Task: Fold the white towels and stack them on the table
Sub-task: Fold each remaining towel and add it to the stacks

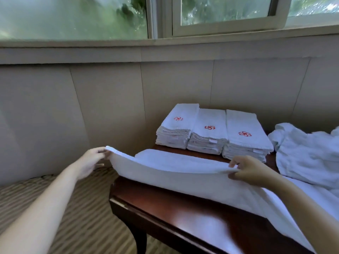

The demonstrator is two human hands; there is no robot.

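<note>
A white towel [183, 178] is stretched across the dark wooden table [165, 204], its upper edge lifted and doubled over. My left hand [89, 162] pinches the towel's left corner just past the table's left end. My right hand [251, 170] pinches the same lifted edge further right. At the back of the table stand three stacks of folded white towels [211, 132] side by side, each with a red emblem on top.
A heap of loose white towels [308, 153] lies at the table's right, behind my right arm. A panelled wall and a window sill run close behind the stacks. Striped carpet [55, 198] covers the floor to the left of the table.
</note>
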